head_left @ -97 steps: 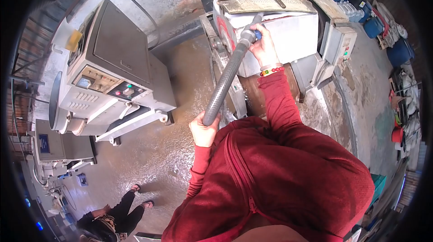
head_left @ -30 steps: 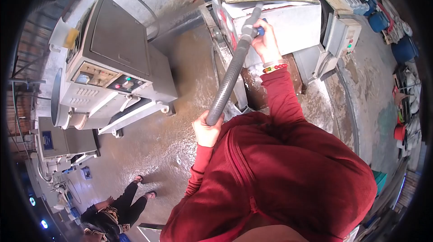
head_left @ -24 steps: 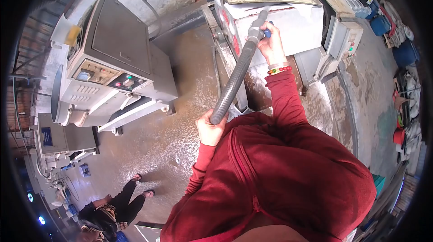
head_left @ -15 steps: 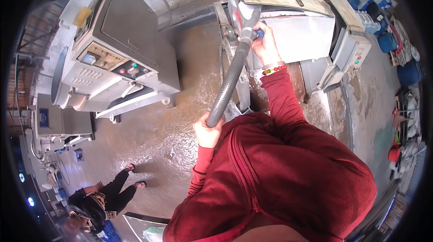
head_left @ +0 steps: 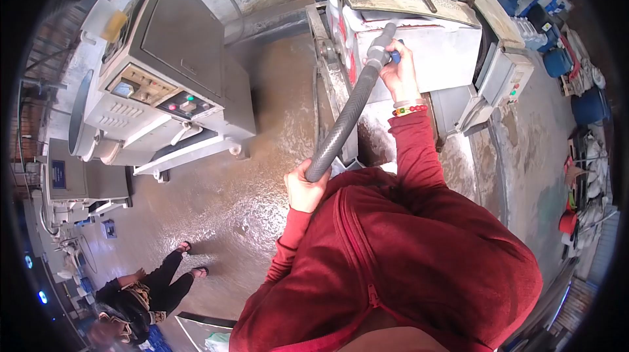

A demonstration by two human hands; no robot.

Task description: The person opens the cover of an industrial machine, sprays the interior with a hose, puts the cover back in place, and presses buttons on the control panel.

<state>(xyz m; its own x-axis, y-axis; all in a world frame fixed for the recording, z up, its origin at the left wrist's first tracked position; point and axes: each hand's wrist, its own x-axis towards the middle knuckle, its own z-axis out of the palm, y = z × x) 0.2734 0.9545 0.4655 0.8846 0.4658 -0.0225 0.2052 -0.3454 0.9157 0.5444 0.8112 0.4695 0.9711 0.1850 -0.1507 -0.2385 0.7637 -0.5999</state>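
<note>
A grey ribbed hose point(head_left: 346, 116) runs diagonally from my waist up to a white box-shaped machine point(head_left: 426, 57). My left hand point(head_left: 305, 185) is wrapped round the hose's lower end. Higher up, my right hand point(head_left: 399, 73) grips the hose's valve fitting point(head_left: 378, 57), next to a blue handle point(head_left: 396, 56). The hose's tip points at the machine's top left part, below a worn, raised lid point(head_left: 413, 4). Red marks show on the machine's left side.
A grey cabinet machine point(head_left: 180, 44) with a control panel stands at the left on the wet floor point(head_left: 216, 201). A person in dark clothes point(head_left: 141, 296) is at the lower left. A control box point(head_left: 508, 80) adjoins the white machine. Blue containers point(head_left: 590, 106) line the right side.
Both hands keep hold of the hose. Its upper end has shifted back and forth along the machine's top and has swung to the right since half a second ago. The camera view has shifted.
</note>
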